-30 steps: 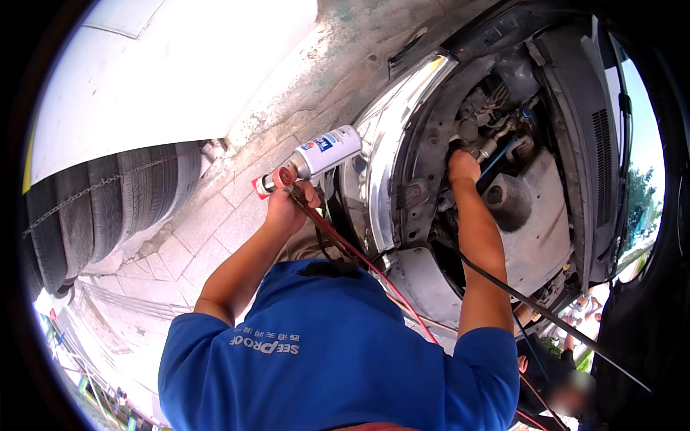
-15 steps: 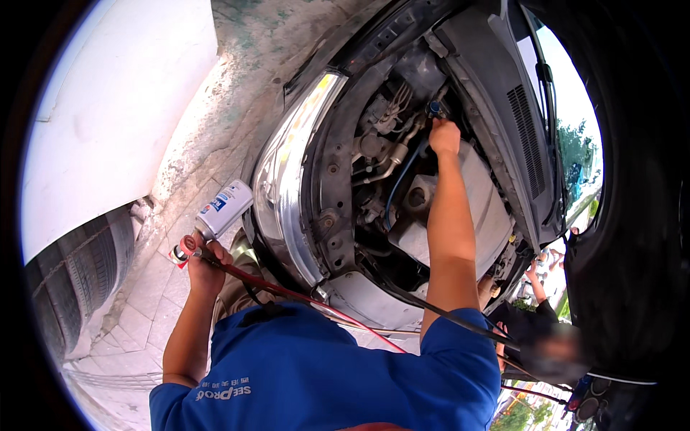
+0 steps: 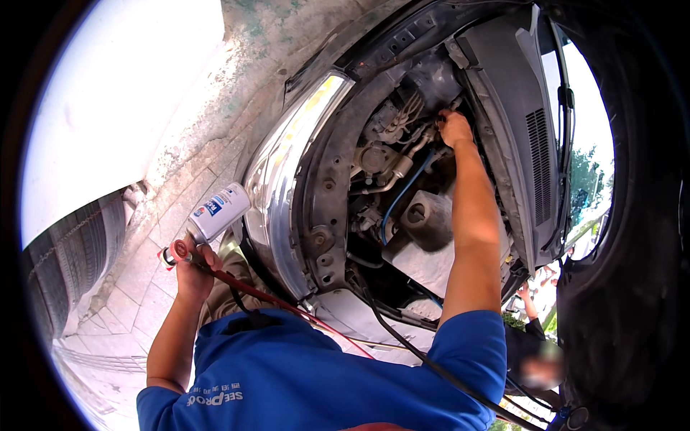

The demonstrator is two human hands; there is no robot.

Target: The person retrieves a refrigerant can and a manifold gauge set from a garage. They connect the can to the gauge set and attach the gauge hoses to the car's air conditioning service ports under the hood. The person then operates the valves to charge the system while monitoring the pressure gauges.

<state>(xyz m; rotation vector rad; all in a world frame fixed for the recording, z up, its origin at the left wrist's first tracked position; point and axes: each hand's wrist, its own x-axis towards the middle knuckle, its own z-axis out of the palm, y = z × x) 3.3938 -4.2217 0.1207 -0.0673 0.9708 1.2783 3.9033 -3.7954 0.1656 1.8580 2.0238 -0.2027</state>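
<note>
My left hand (image 3: 194,279), at the lower left, is closed around the neck end of a white refrigerant can (image 3: 220,211) with a blue label. The can lies tilted, its body pointing up and right, with a round red can tap (image 3: 180,249) at its neck. From that hand a red hose (image 3: 251,289) crosses my waist. Deep in the engine bay, my right hand (image 3: 456,129) has its fingers closed at a pipe fitting. They cover the place where a blue hose coupler showed earlier. A blue hose (image 3: 402,194) runs down from near this hand.
The engine cover (image 3: 430,248) lies below my right arm, and the headlight (image 3: 277,172) and front edge lie left of the bay. A black cable (image 3: 392,323) crosses near my right sleeve. Another person (image 3: 535,337) stands at lower right; a tyre (image 3: 83,258) is at left.
My right hand has moved onto the blue coupler, which its fingers now hide. The view has shifted slightly; my left hand keeps its hold on the can.
</note>
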